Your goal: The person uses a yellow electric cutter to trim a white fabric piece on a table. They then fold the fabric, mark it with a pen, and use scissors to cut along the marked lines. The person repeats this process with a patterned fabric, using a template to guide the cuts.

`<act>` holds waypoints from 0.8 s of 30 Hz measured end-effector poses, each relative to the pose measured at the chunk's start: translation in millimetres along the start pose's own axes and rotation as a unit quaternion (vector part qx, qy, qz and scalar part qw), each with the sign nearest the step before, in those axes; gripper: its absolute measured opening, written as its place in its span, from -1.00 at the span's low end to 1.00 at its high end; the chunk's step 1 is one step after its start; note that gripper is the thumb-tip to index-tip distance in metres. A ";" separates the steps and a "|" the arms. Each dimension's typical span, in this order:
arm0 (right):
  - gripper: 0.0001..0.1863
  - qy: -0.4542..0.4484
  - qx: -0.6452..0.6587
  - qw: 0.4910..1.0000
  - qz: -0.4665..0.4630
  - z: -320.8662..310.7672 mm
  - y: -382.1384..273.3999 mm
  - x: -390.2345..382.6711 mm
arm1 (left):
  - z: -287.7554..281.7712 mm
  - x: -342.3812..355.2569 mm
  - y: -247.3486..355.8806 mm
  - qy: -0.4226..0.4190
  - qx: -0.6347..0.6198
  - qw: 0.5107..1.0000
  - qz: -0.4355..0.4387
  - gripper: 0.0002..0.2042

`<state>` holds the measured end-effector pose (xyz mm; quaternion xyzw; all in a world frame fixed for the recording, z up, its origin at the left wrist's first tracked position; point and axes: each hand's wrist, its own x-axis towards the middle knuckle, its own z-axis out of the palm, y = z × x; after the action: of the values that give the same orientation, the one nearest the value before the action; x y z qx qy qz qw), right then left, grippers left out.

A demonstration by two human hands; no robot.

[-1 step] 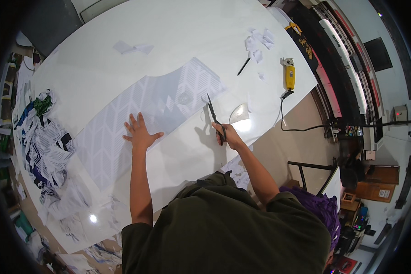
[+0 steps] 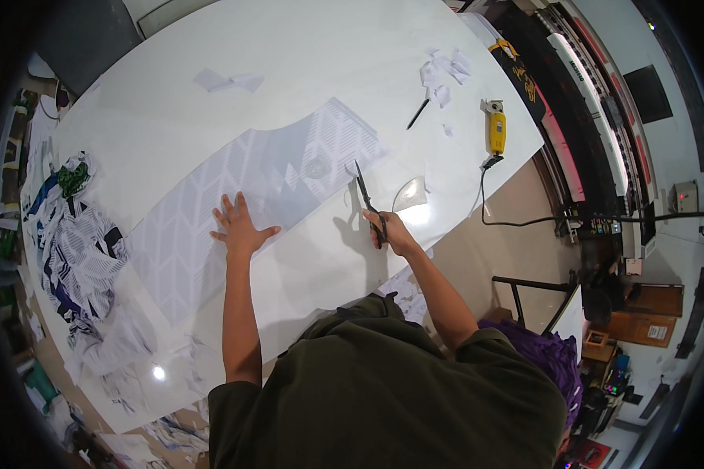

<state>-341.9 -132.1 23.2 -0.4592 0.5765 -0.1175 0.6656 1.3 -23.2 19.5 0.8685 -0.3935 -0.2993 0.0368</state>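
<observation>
A grey and white patterned sheet (image 2: 180, 234) lies across the middle of the white table (image 2: 149, 47). My left hand (image 2: 242, 230) rests on it with fingers spread out. My right hand (image 2: 391, 234) grips black scissors (image 2: 364, 191) by the handles, their blade tips at the sheet's right edge, near a small bit of material there. Just right of the scissors lies a pale quarter-round piece (image 2: 409, 195). Beyond are a dark pen-like stick (image 2: 417, 115) and white scraps (image 2: 438, 74).
A heap of patterned fabric (image 2: 74, 250) lies on the table's left. A yellow corded electric cutter (image 2: 496, 129) sits near the right edge. A large machine (image 2: 579, 102) stands beyond that edge, with a black metal frame (image 2: 536, 285) and purple cloth (image 2: 559, 367) lower right.
</observation>
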 end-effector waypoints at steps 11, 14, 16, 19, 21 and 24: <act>-0.48 0.028 0.022 0.999 -0.010 9.5 13.2 7.0 | -1.1 0.7 0.8 -0.001 -0.007 1.000 0.001 0.34; -0.49 0.031 0.029 0.999 -0.009 10.9 15.9 8.1 | -1.8 0.5 1.0 0.001 -0.012 1.000 0.003 0.33; -0.50 0.034 0.045 0.998 -0.008 14.9 21.0 8.9 | -3.0 -0.2 1.1 0.001 -0.015 1.000 0.002 0.33; -0.52 0.050 0.044 0.997 -0.025 21.2 24.3 5.7 | -3.3 -1.4 1.3 0.003 -0.013 1.000 0.002 0.32; -0.52 0.057 0.044 0.997 -0.029 24.9 29.0 7.7 | -3.7 -1.7 0.8 0.003 -0.017 1.000 0.002 0.32; -0.53 0.064 0.041 0.997 -0.033 29.1 34.0 7.0 | -3.2 -2.0 0.9 0.003 -0.021 1.000 0.003 0.32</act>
<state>-327.0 -104.3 -9.3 -0.4415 0.5971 -0.1922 0.6416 1.5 -23.0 23.4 0.8672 -0.3898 -0.3045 0.0573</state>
